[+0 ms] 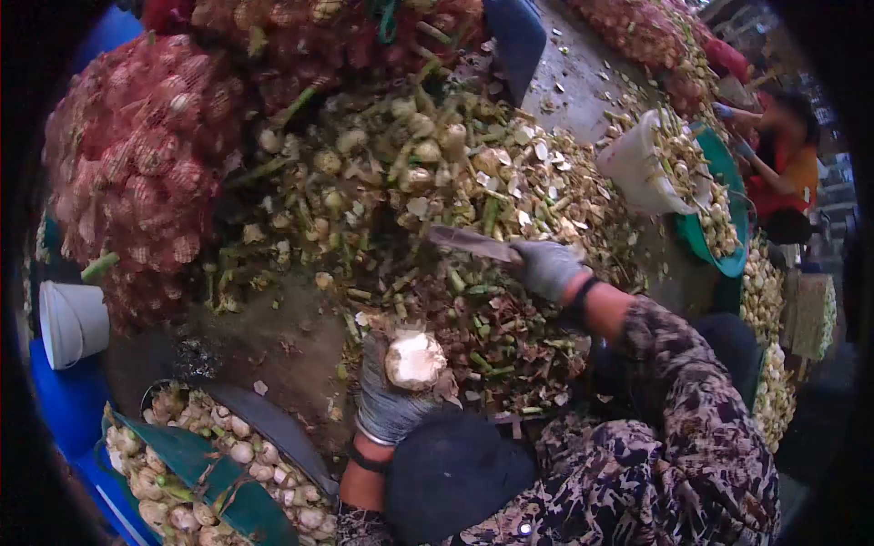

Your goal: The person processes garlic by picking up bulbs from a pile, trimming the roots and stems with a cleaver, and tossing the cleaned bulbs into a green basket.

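Brown and pale green, a broad heap of bulbs, cut stalks and peelings [364, 182] spreads over the ground ahead of the person. A bulging red mesh sack [146, 164] of bulbs stands at the heap's left side, with more mesh sacks behind. A camouflage sleeve [674, 364] covers the right arm. At the far right, beyond a green tub [728, 177], sits another person in an orange top [781, 182]. A white bucket [630, 156] tilts beside the tub, stalks and peelings in its mouth; a smaller white pail [75, 323] stands below the mesh sack. The left hand [391, 405], in a grey glove, curls around a trimmed bulb [415, 360], its white cut face turned up, in front of the heap's near edge. Closed around a mostly hidden handle, the gloved right hand [551, 270] grips a knife [473, 242], its blade pointing left over the heap, apart from the held bulb.
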Available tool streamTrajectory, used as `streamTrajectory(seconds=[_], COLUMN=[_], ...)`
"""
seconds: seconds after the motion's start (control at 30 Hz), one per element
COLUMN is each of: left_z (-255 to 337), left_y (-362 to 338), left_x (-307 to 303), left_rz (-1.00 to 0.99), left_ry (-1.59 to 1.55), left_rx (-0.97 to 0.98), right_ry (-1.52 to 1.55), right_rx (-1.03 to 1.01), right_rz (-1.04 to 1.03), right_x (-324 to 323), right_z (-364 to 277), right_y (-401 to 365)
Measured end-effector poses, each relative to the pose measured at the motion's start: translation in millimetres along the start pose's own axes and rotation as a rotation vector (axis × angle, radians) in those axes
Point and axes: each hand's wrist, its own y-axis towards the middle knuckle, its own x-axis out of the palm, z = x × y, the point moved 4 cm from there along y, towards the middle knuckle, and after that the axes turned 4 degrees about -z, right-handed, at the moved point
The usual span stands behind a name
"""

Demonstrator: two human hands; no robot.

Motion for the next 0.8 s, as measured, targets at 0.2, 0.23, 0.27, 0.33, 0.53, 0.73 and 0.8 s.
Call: streamTrajectory(seconds=[0.2,0.23,0.27,0.33,0.53,0.73,0.8], left_z=[-20,-64,-129,-98,18,-3,12], left_y=[-13,-38,-61,-40,1,8,25], left_x=[15,43,91,73,3,8,9], left_rz=[0.033,0.054,0.059,0.087,0.144,0.119,0.125], left_ry=[-0.351,-0.875,-1.601,-1.433,0.208,-0.361,-0.239], left_rx=[-0.168,-0.303,-0.553,-0.472,0.145,-0.249,-0.123], right_ry=[0.027,0.004,0.005,-0.116,-0.141,0.696,1.113], right_rx=[-0.468,-0.530,-0.529,-0.518,-0.371,-0.181,-0.180], right_rz=[-0.082,-0.120,-0.122,-0.257,-0.103,-0.122,-0.324], right_x=[-29,-32,-32,-28,-5,20,36], right_z=[-92,-107,-114,-119,-68,-59,-91], right_y=[-49,-55,-55,-55,-26,-13,-16])
